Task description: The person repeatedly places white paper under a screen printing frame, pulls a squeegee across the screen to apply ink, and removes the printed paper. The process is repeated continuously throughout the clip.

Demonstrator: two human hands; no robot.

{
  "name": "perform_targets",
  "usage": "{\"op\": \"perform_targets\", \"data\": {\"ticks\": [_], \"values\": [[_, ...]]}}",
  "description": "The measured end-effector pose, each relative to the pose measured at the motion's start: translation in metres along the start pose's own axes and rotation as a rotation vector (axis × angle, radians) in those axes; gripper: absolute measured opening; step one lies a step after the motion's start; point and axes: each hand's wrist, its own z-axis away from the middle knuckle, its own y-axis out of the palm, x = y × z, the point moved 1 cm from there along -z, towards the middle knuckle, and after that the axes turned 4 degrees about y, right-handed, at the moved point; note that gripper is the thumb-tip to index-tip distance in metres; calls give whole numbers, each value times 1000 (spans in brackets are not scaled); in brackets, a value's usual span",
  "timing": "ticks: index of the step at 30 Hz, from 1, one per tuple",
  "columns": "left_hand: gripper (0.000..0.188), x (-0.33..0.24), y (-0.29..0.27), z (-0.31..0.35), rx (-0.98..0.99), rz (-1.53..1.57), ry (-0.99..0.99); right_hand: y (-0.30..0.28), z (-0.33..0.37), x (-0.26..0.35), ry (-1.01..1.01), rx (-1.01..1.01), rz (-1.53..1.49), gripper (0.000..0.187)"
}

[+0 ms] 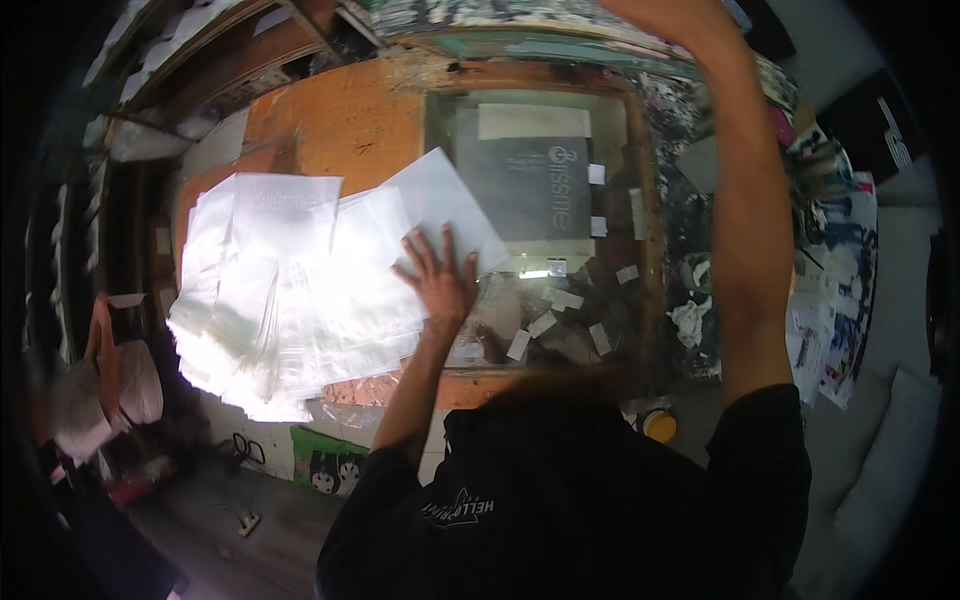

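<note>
My left hand [440, 280] lies with spread fingers on the corner of a translucent white plastic sheet [440, 190]. That sheet overlaps a fanned pile of similar white sheets or bags [290, 290], one with faint print on it. To the right of the hand, a wood-edged glossy panel [620, 330] bears a dark grey rectangle [510, 185] with pale lettering. My right arm reaches far forward to the top edge, where only part of my right hand [665, 18] shows beside a paint-smeared frame [560, 42]. Its fingers are cut off from view.
Several small white pieces of tape or paper [542, 324] are scattered on the panel. The orange wooden tabletop [345, 115] extends behind the pile. Stained containers [825, 175] and a crumpled white rag [690, 322] are at the right. Shelving [190, 60] stands at the left.
</note>
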Motion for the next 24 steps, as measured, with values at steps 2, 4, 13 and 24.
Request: {"op": "perform_targets", "data": {"ticks": [2,4,13,24], "values": [[67,-40,8,-18,-25,96,128,-1,4,2,-10,-5,4,56],[66,-76,19,-38,-35,154,231,11,3,-2,-87,-5,-12,59],[67,-128,26,-68,1,191,369,1,28,-20,-162,49,-308,44],[62,-140,19,-26,46,174,360,-9,18,-41,-155,147,-415,35]]}}
